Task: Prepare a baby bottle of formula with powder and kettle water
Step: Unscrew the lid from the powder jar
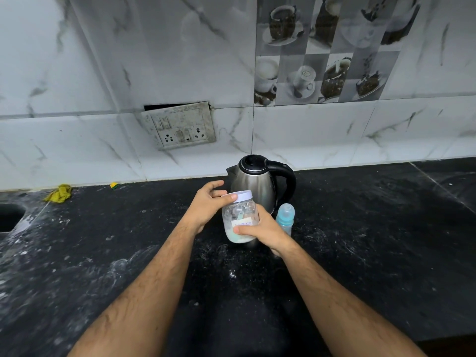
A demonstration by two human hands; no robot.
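Note:
A clear plastic powder jar (238,215) with a pale lilac lid (242,196) is held above the black counter, white powder and a greenish scoop visible inside. My right hand (260,229) grips the jar's body from the right. My left hand (208,204) rests on the lid's left edge, thumb and fingers touching it. Behind the jar stands a steel kettle (255,184) with a black lid and handle. A small blue baby bottle (285,217), capped with its teat cover, stands upright right of the jar, beside the kettle.
The black stone counter (373,240) is dusted with white powder. A sink cut-out (10,217) lies at the far left. A yellow cloth (59,193) and a small yellow scrap (113,185) lie by the tiled wall. A socket plate (180,126) hangs on the wall.

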